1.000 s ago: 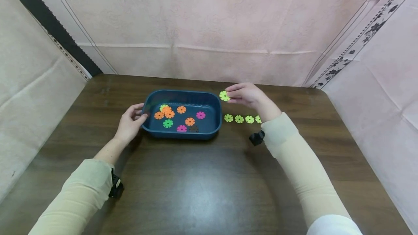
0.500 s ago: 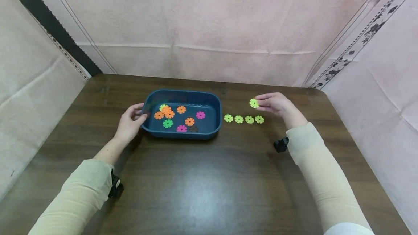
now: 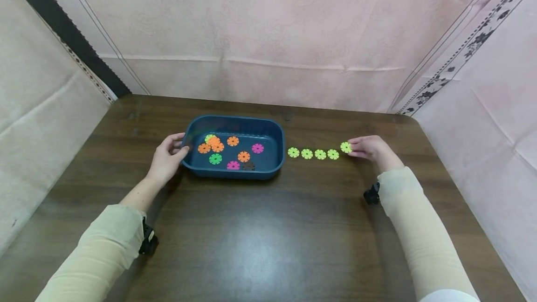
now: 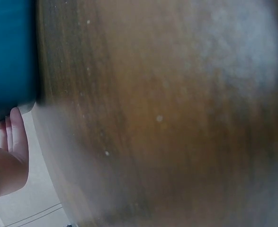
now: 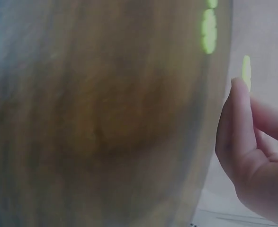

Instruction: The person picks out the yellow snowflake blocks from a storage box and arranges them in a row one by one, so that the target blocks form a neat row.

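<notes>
Wood grain streaks the surface (image 3: 251, 227), beneath a smooth, round-cornered blue tub (image 3: 232, 174) and four notched discs (image 3: 320, 154) in a row. Another yellow-green disc (image 3: 346, 147) has shifted right and nearer, beside the row's end, pinched by the right hand's (image 3: 372, 149) nearly closed fingers; the left hand's (image 3: 164, 160) slightly parted fingers grip the tub.

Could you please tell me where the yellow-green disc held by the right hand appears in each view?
Head: the held yellow-green disc is right of centre, at the fingertips of the right hand.
Left wrist: not in this picture.
Right wrist: the held yellow-green disc is in the upper right, seen edge-on.
Shared landmark: the brown wooden table, visible in all three.
</notes>
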Demonstrator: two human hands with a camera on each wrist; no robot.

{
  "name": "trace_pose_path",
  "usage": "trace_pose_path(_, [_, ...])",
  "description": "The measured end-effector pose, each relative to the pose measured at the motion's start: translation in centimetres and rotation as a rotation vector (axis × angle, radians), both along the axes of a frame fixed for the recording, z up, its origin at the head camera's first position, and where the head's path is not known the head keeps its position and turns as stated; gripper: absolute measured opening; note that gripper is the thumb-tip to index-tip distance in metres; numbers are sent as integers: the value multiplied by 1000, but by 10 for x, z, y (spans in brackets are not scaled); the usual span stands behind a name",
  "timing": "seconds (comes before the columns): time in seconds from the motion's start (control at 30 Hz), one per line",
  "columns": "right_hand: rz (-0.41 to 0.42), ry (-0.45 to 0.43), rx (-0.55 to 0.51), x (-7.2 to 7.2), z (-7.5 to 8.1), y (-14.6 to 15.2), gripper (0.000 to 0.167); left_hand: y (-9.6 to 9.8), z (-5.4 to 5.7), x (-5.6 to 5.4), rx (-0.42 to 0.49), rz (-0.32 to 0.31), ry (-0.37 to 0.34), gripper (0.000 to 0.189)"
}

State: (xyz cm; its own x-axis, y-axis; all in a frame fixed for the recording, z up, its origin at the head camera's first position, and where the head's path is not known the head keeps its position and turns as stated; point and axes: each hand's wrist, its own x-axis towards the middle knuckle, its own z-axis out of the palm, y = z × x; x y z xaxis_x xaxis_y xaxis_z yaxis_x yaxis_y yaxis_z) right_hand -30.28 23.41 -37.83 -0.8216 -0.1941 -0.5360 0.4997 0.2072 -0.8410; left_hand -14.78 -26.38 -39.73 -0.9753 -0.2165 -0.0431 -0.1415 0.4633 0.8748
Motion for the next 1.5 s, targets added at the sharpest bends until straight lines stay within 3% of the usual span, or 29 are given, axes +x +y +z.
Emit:
trace_pose_path(0.13, [-27,-26,0,1,-7,5,22,1,0,0,-2,3,0,46])
trace_pose_path(0.27, [-39,-28,82,1,-12,6,17,2,1,0,5,0,0,46])
trace_pose_path(0.4, [-33,18,171,0,-15,6,36,2,1,0,2,2,2,46])
trace_pose_path(0.53, [-25,47,206,-1,-15,3,43,1,0,-1,-3,4,-2,46])
trace_pose_path(0.93, [-34,43,264,0,-9,-3,40,0,-2,-2,4,-2,0,46])
trace_pose_path(1.17, [50,144,229,-2,16,-33,45,-2,-2,-2,-5,-8,18,47])
trace_pose_path(1.5, [112,183,33,-7,69,-135,44,-1,-4,-3,-3,-8,17,48])
